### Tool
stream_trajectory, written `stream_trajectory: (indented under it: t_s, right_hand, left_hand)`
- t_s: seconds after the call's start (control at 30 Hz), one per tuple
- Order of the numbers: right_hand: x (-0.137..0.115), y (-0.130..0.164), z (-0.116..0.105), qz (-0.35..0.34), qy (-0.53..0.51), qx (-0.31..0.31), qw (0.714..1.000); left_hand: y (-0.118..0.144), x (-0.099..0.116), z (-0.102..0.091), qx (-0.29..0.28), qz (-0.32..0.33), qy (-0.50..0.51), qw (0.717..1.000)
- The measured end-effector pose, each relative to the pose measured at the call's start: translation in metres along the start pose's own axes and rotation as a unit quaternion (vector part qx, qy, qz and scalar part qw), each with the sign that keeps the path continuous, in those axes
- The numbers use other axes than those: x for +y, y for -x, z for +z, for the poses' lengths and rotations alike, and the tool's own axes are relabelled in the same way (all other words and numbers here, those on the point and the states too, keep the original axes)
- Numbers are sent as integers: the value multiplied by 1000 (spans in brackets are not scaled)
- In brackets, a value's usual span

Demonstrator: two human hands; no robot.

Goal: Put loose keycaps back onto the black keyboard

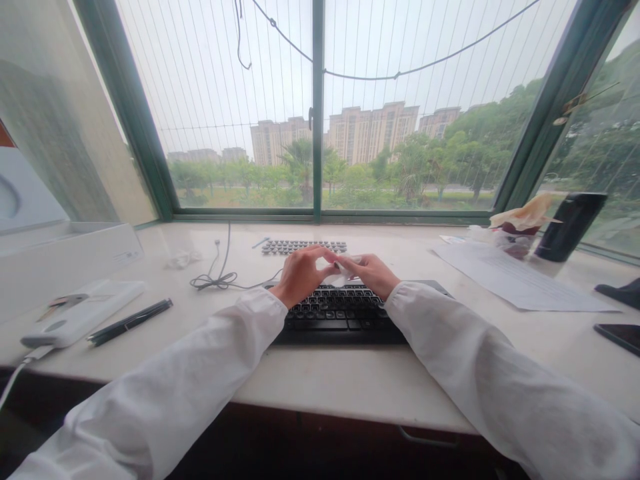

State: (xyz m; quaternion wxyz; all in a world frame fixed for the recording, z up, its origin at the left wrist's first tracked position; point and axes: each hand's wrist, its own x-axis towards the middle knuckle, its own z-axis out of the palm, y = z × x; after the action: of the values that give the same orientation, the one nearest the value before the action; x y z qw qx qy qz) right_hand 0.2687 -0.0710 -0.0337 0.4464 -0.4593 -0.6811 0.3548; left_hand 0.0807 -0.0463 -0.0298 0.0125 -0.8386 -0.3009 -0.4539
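Observation:
A black keyboard [345, 325] lies in front of me, its upper rows showing bare light-edged key sockets. Just above it my left hand [303, 272] and my right hand [376, 273] meet, fingers pinched together. Between the fingertips is a crumpled white tissue [336, 277], gripped by the right hand. A small dark piece, perhaps a keycap, shows at the left fingertips against the tissue; most of it is hidden. Behind the hands, loose keycaps [295, 248] stand in rows on the white desk.
A coiled cable [214, 280] lies left of the keyboard. Further left are a pen [130, 323], a white power strip [85, 313] and a white box [100, 250]. On the right are a paper sheet [520, 277], a black cylinder [571, 227] and a phone [620, 337].

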Motion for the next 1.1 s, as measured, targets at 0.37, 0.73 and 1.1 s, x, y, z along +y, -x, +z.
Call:
stream_trajectory:
  t_s: [0.37,0.73,1.1]
  right_hand:
    - [-14,5,1,59,-30,44,997]
    - [-9,5,-1,-5,7,29,1000]
    - [1,0,-1,-4,-45,67,997]
  left_hand:
    - [1,0,-1,4,-18,-35,999]
    - [2,-7,0,-28,-31,-8,999]
    - [-2,-2,-6,-62,16,-3,998]
